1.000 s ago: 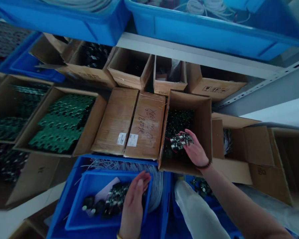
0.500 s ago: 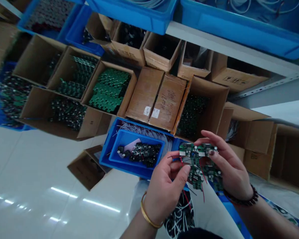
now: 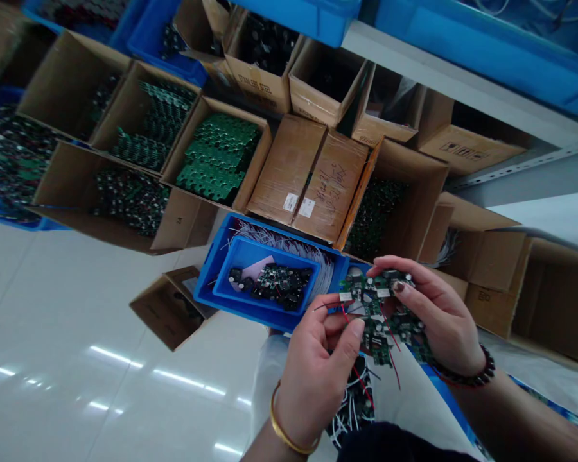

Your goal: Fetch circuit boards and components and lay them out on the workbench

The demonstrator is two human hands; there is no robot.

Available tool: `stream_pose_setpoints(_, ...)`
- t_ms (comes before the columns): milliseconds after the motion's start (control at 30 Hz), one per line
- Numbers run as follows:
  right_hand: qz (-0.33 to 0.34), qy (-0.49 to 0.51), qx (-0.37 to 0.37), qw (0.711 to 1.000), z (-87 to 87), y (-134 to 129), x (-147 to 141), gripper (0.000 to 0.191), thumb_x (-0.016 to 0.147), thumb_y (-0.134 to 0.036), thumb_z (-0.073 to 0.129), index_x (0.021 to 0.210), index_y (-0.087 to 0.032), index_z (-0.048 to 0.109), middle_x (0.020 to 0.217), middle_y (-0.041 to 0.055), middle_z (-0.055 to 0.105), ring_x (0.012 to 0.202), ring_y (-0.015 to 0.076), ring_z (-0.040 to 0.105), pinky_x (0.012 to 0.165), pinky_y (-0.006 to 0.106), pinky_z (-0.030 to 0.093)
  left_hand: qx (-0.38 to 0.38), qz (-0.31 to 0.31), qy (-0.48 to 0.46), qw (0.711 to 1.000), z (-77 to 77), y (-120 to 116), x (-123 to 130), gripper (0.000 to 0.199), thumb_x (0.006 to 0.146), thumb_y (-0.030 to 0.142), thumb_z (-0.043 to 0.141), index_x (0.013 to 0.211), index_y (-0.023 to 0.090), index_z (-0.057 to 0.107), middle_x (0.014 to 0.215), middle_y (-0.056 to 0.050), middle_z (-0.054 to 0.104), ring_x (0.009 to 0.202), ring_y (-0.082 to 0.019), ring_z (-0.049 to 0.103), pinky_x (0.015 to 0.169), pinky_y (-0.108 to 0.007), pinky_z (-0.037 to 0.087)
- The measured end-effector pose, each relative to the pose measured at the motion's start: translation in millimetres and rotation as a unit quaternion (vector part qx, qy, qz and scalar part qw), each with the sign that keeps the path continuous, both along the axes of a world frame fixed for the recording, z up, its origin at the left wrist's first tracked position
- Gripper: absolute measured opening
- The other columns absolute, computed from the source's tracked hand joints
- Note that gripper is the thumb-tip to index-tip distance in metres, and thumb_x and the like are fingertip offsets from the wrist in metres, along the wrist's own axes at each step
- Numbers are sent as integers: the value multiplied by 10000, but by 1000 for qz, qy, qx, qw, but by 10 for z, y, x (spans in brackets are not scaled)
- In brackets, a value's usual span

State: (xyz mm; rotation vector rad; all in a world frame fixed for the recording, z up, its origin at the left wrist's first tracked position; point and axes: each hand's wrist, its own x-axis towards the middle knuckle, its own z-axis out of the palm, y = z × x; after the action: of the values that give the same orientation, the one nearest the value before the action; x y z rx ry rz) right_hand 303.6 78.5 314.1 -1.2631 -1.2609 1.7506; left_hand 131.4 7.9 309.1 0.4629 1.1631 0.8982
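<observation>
The left hand [image 3: 318, 378] and right hand [image 3: 443, 314] are closing on a green circuit board [image 3: 380, 314], gripping it near its edges above a blue plastic crate [image 3: 210, 282]; red wires [image 3: 354, 378] are hanging loose below; cardboard cartons [image 3: 417, 205] are crowding the far side; the tiled floor [image 3: 77, 359] is lying open leftward.
</observation>
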Motion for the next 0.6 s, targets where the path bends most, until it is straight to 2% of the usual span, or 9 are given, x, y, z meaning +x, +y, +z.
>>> stream_pose_setpoints(67,6,0,1,1000,-3,-9,-23,303,1025,-287,491,1295,-321,623,1174,36,621,787,35,563,693,104,493,-8,6,-3,1000,5,-16,6,574,934,471,620,1272,68,393,1131,-172,661,983,-127,673,837,-165,538)
stream_pose_setpoints(133,25,-6,18,1000,-59,-3,-22,322,1038,-283,458,1330,-306,592,1237,48,602,875,57,601,736,126,520,-8,2,7,1000,-55,-38,-1,591,935,494,609,1286,71,391,1149,-174,654,1003,-137,668,860,-192,542)
stream_pose_setpoints(200,56,-38,70,995,-228,39,35,391,1050,-290,425,1437,-301,481,1404,72,498,1117,116,595,885,208,546,15,-10,82,996,-234,-58,-57,570,952,499,572,1312,90,402,1182,-153,641,1011,-139,661,885,-230,543)
stream_pose_setpoints(267,66,-107,133,983,-537,153,172,510,1037,-311,456,1528,-296,322,1519,91,351,1325,166,479,1020,295,511,41,-23,230,972,-557,-58,-190,475,977,433,529,1318,115,439,1202,-109,630,1007,-127,648,902,-243,526)
stream_pose_setpoints(333,-10,-178,143,974,-959,362,385,551,986,-345,546,1485,-226,347,1473,116,379,1307,176,492,967,282,535,-15,-40,351,935,-1011,-17,-388,346,981,266,499,1287,105,493,1216,-83,623,1056,-141,624,951,-252,481)
stream_pose_setpoints(367,-71,-211,129,966,-1193,501,511,535,960,-332,575,1437,-165,398,1450,132,401,1258,185,527,927,278,545,-103,-71,393,911,-1276,20,-498,328,976,193,492,1289,98,514,1206,-80,629,1081,-166,618,968,-268,455)
stream_pose_setpoints(433,-161,-310,36,936,-1674,818,766,503,902,-165,609,1368,-55,456,1385,159,456,1119,181,585,860,277,541,-206,-172,452,851,-1854,115,-712,426,1013,189,404,1427,97,437,1359,-103,548,1145,-233,588,979,-309,417)
stream_pose_setpoints(500,-150,-397,-34,905,-2149,1136,973,475,930,-74,518,1393,2,451,1360,167,471,1105,153,570,988,255,473,-279,-281,473,787,-2456,199,-896,494,1050,268,298,1513,111,371,1328,-140,562,1120,-284,593,953,-340,409)
stream_pose_setpoints(600,-47,-490,-109,864,-2845,1500,1113,492,968,-125,501,1439,4,442,1354,157,498,1233,152,511,1082,199,366,-273,-364,463,761,-3266,249,-1095,531,1034,244,224,1514,114,409,1348,-165,549,1113,-255,604,1004,-335,393)
